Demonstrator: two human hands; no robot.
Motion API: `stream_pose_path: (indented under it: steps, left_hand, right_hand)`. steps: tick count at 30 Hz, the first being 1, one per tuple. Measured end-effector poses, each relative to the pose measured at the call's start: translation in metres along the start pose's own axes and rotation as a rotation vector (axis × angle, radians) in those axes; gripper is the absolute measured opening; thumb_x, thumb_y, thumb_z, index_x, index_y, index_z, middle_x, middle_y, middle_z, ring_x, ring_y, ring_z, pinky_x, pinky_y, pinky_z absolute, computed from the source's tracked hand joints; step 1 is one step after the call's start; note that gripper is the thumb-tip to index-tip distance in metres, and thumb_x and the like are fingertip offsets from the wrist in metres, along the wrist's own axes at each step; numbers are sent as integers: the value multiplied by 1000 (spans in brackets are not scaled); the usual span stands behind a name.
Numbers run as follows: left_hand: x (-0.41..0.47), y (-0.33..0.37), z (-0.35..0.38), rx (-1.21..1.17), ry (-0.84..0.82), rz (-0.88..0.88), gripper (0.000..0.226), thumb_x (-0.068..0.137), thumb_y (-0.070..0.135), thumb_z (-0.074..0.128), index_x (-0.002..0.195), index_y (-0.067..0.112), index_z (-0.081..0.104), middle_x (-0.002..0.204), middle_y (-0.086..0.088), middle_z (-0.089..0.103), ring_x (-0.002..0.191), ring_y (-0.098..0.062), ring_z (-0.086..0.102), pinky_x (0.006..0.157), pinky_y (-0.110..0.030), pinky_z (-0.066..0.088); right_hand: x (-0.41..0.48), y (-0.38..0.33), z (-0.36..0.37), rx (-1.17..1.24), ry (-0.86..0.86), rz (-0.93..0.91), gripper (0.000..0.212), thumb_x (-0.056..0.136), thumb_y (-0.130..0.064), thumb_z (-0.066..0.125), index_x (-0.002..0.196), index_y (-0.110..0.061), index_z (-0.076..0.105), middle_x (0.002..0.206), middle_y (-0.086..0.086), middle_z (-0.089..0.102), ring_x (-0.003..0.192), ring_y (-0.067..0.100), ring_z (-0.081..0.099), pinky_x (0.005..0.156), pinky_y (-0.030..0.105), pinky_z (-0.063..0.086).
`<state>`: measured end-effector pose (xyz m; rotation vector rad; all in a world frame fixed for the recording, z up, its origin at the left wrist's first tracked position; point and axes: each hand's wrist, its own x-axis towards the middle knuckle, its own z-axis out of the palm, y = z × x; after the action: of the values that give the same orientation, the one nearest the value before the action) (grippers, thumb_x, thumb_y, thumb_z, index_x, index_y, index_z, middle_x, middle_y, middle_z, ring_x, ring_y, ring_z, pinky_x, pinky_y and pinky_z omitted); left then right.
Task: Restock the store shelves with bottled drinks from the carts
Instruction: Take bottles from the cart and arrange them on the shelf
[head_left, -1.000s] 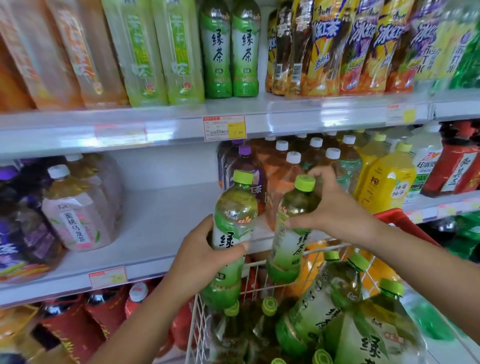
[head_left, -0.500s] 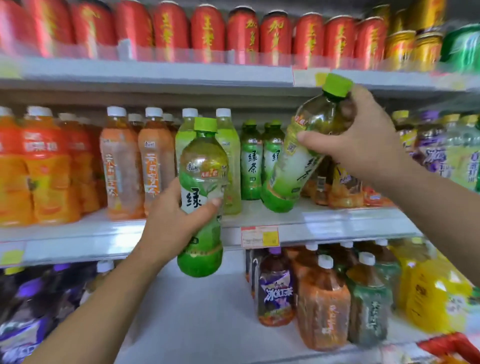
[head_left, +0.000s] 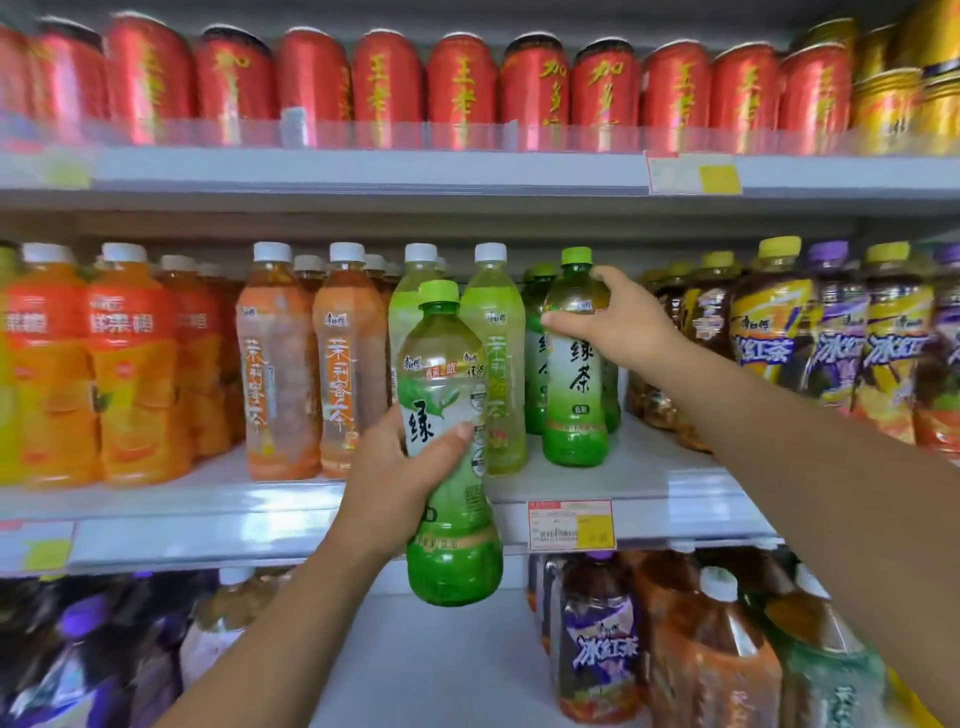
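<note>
Green shelf bottle (head_left: 575, 374): a green-tea bottle with a lime cap, standing upright on the middle shelf (head_left: 260, 525) at about 2 o'clock from frame centre, just ahead of more bottles of its kind.
Right hand (head_left: 623, 325): fingers and thumb are curled round the shelf bottle's shoulder just under the cap, gripping from its 3 o'clock side.
Held bottle (head_left: 452, 561): a second green-tea bottle, upright in the air in front of the shelf lip at about 6 o'clock from centre. Its base hangs below the shelf edge, so it is not yet shelved.
Left hand (head_left: 384, 488): it wraps the held bottle's waist from 9 o'clock, with the thumb across the label; the fingers are hidden behind.
Neighbours: white-capped bottles (head_left: 496, 338) stand at 9 o'clock of the shelf bottle, a price tag (head_left: 571, 525) sits at 4 o'clock of the held bottle, and red cans (head_left: 462, 83) line the shelf at 12 o'clock.
Handling: both bottles look full and sealed, so probably weighty enough to swing if held only by the cap. The thin plastic walls likely dent under a squeeze and the film label looks slick. The narrowed waist or the shoulder gives the surest hold.
Risk: the row is tight, and a nudge could topple the bottles behind.
</note>
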<state>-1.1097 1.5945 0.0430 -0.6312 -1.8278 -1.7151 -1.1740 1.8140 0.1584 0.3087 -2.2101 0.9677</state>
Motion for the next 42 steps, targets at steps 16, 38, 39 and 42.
stream_pose_path:
  steps: [16, 38, 39, 42]
  left_hand:
    - [2, -11, 0, -21, -14, 16, 48, 58, 56, 65, 96, 26, 68, 89, 8, 76, 82, -12, 73, 67, -25, 56]
    - [-1, 60, 38, -8, -130, -43, 47, 69, 24, 86, 109, 21, 61, 92, 10, 75, 83, -4, 72, 70, -22, 58]
    - [1, 61, 45, 22, -134, -21, 48, 67, 25, 87, 108, 24, 61, 93, 11, 75, 84, -4, 72, 75, -26, 60]
    - [8, 67, 59, 90, -189, 12, 52, 66, 31, 89, 110, 27, 61, 98, 9, 75, 90, -8, 72, 85, -39, 59]
  right_hand:
    - [-9, 56, 48, 79, -106, 193, 75, 68, -41, 84, 121, -9, 41, 111, 5, 59, 103, 21, 58, 90, 41, 51]
    - [-162, -32, -1, 372, -277, -22, 47, 74, -30, 80, 104, -46, 48, 99, -26, 58, 86, -18, 56, 63, 3, 45]
    - [-159, -30, -2, 380, -227, -9, 45, 71, -29, 82, 98, -41, 49, 95, -23, 60, 83, -16, 58, 61, 4, 45]
    - [-147, -19, -3, 394, -94, 4, 45, 64, -28, 86, 91, -28, 51, 92, -11, 67, 82, 1, 65, 68, 21, 54]
